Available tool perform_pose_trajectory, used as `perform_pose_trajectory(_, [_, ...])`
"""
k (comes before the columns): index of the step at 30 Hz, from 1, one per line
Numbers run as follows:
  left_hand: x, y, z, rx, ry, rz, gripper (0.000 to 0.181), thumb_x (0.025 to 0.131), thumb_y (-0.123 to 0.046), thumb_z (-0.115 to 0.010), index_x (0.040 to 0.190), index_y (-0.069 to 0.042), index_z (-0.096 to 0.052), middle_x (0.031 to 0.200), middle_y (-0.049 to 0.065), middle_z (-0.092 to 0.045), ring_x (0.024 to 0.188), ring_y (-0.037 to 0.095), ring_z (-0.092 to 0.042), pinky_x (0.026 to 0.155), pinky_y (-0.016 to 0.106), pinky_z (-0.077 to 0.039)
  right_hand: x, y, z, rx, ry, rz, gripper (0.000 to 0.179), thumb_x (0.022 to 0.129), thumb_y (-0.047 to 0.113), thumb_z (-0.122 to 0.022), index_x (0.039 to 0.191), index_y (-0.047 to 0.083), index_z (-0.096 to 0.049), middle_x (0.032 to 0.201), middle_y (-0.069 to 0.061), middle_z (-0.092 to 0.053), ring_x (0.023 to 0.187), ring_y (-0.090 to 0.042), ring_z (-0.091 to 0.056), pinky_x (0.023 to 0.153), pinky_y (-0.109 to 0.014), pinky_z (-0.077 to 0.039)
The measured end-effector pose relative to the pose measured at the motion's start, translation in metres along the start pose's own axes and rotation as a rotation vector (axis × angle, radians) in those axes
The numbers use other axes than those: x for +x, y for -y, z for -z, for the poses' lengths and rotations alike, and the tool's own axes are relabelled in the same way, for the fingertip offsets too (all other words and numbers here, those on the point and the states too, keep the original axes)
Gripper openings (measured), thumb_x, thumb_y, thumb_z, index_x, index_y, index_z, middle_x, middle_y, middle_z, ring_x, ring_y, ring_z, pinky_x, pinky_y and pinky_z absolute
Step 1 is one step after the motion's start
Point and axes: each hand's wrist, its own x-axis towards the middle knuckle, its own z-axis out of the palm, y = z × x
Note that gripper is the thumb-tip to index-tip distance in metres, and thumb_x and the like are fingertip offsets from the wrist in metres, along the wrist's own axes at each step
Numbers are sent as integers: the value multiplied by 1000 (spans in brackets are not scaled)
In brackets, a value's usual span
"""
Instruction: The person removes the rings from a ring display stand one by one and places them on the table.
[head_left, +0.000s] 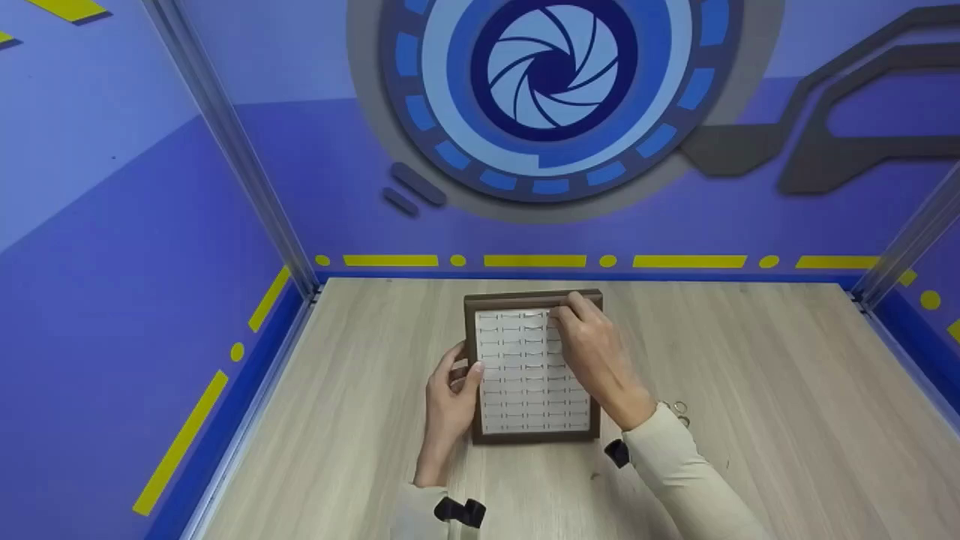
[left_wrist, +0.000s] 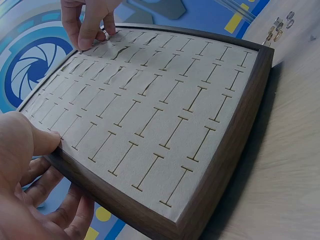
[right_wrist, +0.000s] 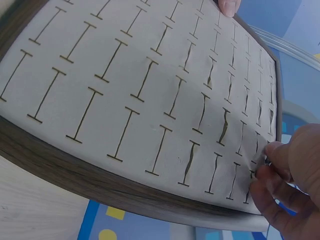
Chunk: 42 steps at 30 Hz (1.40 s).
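Note:
A brown-framed ring tray (head_left: 534,375) with a pale slotted pad (left_wrist: 150,110) stands before me, its face turned toward me. My left hand (head_left: 452,401) grips its left side, thumb on the front edge and the other fingers behind the frame. At the upper right corner, my right hand (head_left: 596,349) pinches what looks like a small ring against a slot; the fingers (right_wrist: 280,155) hide most of it. Several slots (right_wrist: 224,125) near that hand gape and bulge, while those at the lower end lie flat and narrow.
Several loose rings (left_wrist: 278,29) lie on the wooden table (head_left: 750,450), to the right of the tray and partly behind my right wrist in the head view. A blue printed wall (head_left: 300,187) closes off the back, with another panel (head_left: 135,300) at the left.

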Motion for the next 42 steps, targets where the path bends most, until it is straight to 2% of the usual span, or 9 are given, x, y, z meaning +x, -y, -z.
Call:
perform_pose_trajectory(16, [-1, 1, -1, -5, -11, -9, 46, 105, -14, -70, 149, -9, -59, 133, 15, -68, 106, 24, -73, 94, 34, -61, -2, 1, 8, 0, 28, -9, 16, 88, -15, -74, 93, 1, -72, 91, -7, -61, 74, -22, -58, 63, -34, -54])
perform_pose_trajectory(24, [-1, 2, 0, 2, -1, -25, 46, 105, -16, -69, 150, -9, -59, 133, 15, -68, 106, 24, -72, 95, 37, -61, -2, 2, 12, 9, 24, 0, 17, 88, -13, -76, 95, 2, -72, 92, -6, -62, 74, -21, -59, 62, -33, -55])
perform_pose_trajectory(32, [-1, 2, 0, 1, 2, -20, 46, 106, -17, -68, 150, -9, -59, 134, 16, -67, 107, 26, -72, 98, 46, -60, -1, 4, 19, 12, 26, 0, 17, 89, -11, -79, 95, 4, -72, 95, -4, -63, 79, -21, -65, 66, -33, -59])
perform_pose_trajectory(42, [-1, 1, 0, -1, 2, -24, 46, 105, -14, -69, 150, -10, -59, 133, 16, -67, 107, 26, -73, 97, 43, -60, -9, 2, 29, 41, 5, 8, 16, 89, -8, -81, 95, 5, -74, 94, -3, -65, 77, -20, -67, 63, -32, -58])
